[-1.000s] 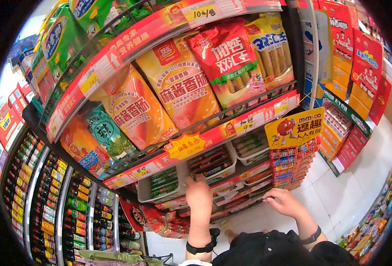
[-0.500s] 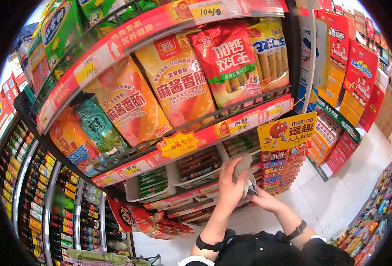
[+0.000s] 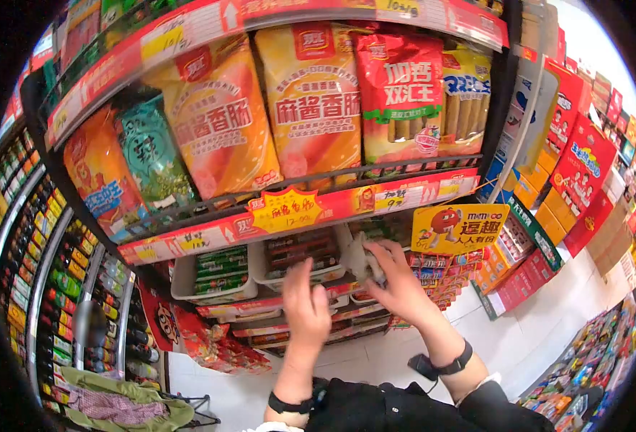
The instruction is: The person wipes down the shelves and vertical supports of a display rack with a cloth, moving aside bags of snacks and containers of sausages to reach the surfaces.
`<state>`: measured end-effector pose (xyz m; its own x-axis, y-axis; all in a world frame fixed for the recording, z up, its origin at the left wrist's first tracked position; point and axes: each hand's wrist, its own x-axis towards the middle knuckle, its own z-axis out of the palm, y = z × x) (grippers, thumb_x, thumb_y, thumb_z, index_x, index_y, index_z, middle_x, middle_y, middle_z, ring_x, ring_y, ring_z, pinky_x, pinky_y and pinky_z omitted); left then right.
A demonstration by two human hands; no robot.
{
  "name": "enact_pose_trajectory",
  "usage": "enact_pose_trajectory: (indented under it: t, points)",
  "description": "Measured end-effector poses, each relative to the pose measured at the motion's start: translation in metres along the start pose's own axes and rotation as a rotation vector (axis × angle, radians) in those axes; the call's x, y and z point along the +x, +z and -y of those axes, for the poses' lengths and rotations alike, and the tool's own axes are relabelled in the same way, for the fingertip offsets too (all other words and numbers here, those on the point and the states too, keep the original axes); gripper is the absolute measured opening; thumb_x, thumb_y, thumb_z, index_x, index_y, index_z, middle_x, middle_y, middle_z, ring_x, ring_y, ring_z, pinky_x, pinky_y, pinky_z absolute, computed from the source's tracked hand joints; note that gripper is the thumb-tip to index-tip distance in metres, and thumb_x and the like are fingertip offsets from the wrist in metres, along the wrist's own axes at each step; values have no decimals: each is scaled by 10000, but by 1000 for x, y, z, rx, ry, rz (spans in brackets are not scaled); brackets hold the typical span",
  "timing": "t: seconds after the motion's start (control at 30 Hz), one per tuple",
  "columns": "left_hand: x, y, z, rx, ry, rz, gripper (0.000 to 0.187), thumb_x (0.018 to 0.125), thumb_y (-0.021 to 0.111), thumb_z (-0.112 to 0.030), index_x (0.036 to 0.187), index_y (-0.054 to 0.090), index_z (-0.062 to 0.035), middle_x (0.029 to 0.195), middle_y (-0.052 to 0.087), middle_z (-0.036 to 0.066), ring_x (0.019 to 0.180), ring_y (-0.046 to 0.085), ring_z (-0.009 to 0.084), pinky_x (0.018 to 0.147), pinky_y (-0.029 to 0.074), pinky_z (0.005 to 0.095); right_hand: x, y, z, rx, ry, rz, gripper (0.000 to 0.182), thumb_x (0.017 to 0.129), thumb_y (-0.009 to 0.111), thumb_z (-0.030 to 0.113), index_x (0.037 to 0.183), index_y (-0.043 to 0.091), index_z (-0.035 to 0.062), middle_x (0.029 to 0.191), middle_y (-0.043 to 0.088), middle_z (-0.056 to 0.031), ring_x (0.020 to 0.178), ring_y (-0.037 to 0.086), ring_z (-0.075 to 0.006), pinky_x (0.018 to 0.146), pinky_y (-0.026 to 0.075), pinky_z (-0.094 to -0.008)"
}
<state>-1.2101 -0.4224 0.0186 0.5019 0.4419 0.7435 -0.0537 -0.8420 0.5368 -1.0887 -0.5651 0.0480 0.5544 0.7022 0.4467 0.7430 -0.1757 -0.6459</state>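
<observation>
My right hand (image 3: 403, 286) is closed on a crumpled grey cloth (image 3: 362, 258) at the front of the lower shelf, beside the yellow M&M's sign (image 3: 451, 227). The cloth covers part of the rightmost white tray. My left hand (image 3: 308, 308) holds nothing; its fingers are raised and apart in front of the middle white tray (image 3: 260, 268), where dark red sausage sticks (image 3: 302, 253) lie. To its left, another white tray (image 3: 181, 284) holds green-wrapped sticks (image 3: 222, 269).
Above the trays, a shelf edge (image 3: 375, 201) with price tags juts out under large sausage bags (image 3: 314, 108). Bottles (image 3: 59, 266) line shelves at left. A green bag or garment (image 3: 87, 381) lies at lower left. Boxes (image 3: 584, 158) stack at right.
My hands have moved apart. The left let go of the cloth and shifted left, while the right took the cloth up against the trays. The view has shifted toward the lower shelf.
</observation>
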Motion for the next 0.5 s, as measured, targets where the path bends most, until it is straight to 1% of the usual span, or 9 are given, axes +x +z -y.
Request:
enact_pose_trajectory:
  t: [0.03, 0.07, 0.1, 0.17, 0.2, 0.23, 0.3, 0.43, 0.5]
  points:
    - [8, -3, 13, 75, 40, -54, 284, 850, 486, -133, 1086, 546, 13, 1099, 545, 191, 1029, 491, 364, 913, 374, 438, 6, 3, 3, -227, -31, -13, 656, 713, 665, 125, 1297, 370, 82, 1210, 418, -209, 1072, 497, -356, 864, 446, -396]
    - [12, -5, 26, 121, 8, -59, 250, 835, 506, -125, 1040, 552, 10, 1047, 552, 180, 984, 495, 360, 875, 388, 437, 12, 10, -2, -336, -8, 20, 640, 714, 660, 175, 1288, 387, 101, 1190, 418, -227, 1047, 487, -412, 780, 485, -431]
    - [12, -8, 36, 169, -27, -63, 215, 821, 526, -116, 995, 558, 7, 996, 560, 168, 939, 499, 357, 838, 402, 435, 19, 20, -10, -329, -17, 36, 640, 714, 660, 175, 1288, 387, 101, 1190, 418, -227, 1047, 487, -412, 780, 485, -431]
    - [13, -11, 47, 256, -46, -76, 188, 819, 538, -116, 962, 566, 3, 954, 550, 171, 912, 495, 356, 822, 400, 438, 35, 32, -25, -607, -44, 80, 639, 712, 655, 199, 1287, 392, 102, 1207, 408, -229, 1040, 496, -412, 768, 493, -434]
    - [11, -10, 51, 332, -49, -81, 162, 817, 551, -116, 930, 574, -2, 912, 540, 173, 886, 490, 355, 807, 397, 440, 50, 28, -19, -602, 20, 174, 630, 703, 652, 245, 1274, 421, 117, 1210, 446, -224, 1027, 524, -378, 776, 497, -432]
    - [8, -9, 55, 332, -64, -97, 162, 817, 551, -116, 930, 574, -2, 912, 540, 173, 886, 490, 355, 807, 397, 440, 64, 27, -20, -611, 3, 185, 630, 703, 652, 245, 1274, 421, 117, 1210, 446, -224, 1027, 524, -378, 776, 497, -432]
    - [3, -9, 61, 436, -22, 27, 126, 771, 583, -111, 846, 601, -11, 865, 537, 131, 837, 493, 331, 741, 423, 435, 84, 31, -28, -651, 26, 238, 536, 692, 672, 356, 1142, 546, 93, 1071, 570, -174, 917, 595, -317, 730, 518, -433]
    - [-6, -9, 57, 461, -22, -9, 105, 769, 589, -118, 790, 609, -17, 852, 532, 125, 835, 494, 324, 730, 427, 431, 103, 45, -34, -726, 158, 354, 617, 692, 640, 370, 1236, 480, 126, 1172, 537, -170, 996, 572, -312, 790, 494, -429]
    - [-6, -10, 59, 443, -35, 31, 112, 761, 596, -123, 802, 601, -18, 851, 528, 127, 836, 493, 325, 729, 427, 427, 108, 53, -41, -705, 159, 240, 562, 725, 626, 350, 1219, 494, 115, 1191, 530, -152, 1049, 540, -321, 849, 462, -429]
